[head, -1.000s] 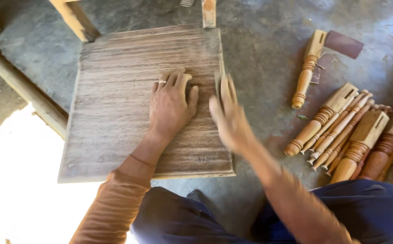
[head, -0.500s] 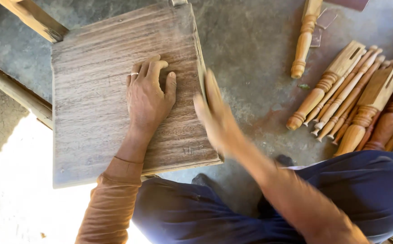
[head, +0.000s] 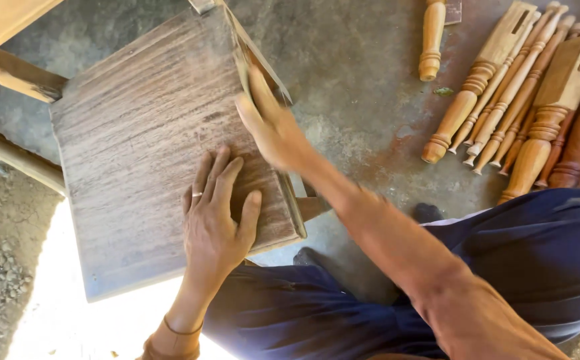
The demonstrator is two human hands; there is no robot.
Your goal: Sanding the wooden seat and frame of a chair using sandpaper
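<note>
While pressed flat on the wooden panel (head: 150,153), left hand (head: 216,227) lies palm down with fingers spread, ringed finger included, near the panel's near right corner; nothing gripped, only weight holding it down. Right hand (head: 270,127) set against the panel's right edge (head: 263,73), fingers straight and together, pointing up along that edge; blurred, so cannot tell whether a small sanding sheet sits under the fingers or the hand is bare. Panel tilted, propped off the concrete floor (head: 363,100), long grain running away from the body toward the upper right. Edge in question runs lengthwise from the near right corner to the far corner, directly under the right hand and just right of the left. Right hand clearly the nearer to that edge. Well apart, off to the right on the floor, a heap of turned wooden legs (head: 523,100), one lone leg (head: 431,40) above them.
</note>
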